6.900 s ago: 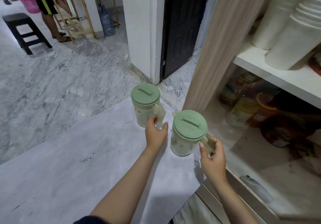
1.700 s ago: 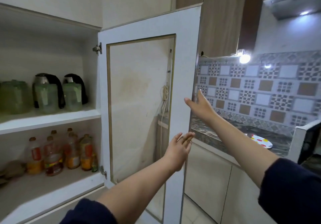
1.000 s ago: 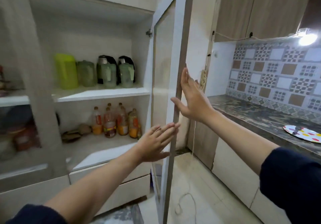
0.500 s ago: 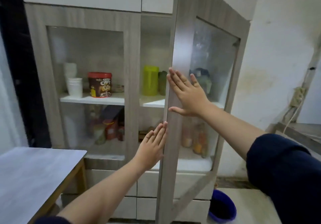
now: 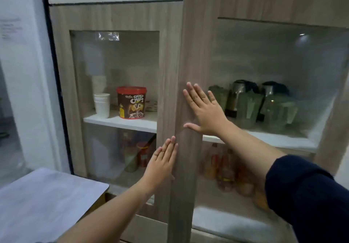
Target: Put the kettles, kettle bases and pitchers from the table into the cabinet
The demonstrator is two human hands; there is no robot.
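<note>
- Wood-grain cabinet door (image 5: 186, 69) lay under our flat right hand (image 5: 204, 111), fingers spread, gripping nothing
- Our left hand (image 5: 162, 164) pressed flat lower down, empty
- Kettles (image 5: 238, 96) stood behind the glass

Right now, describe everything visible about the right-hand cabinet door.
The right-hand cabinet door has a grey wood-grain frame around a frosted translucent panel. It stands nearly shut against the left door. The right hand presses flat on its left stile, and the left hand lies flat lower at the same edge. Kettles and green pitchers show blurred behind it.
</note>
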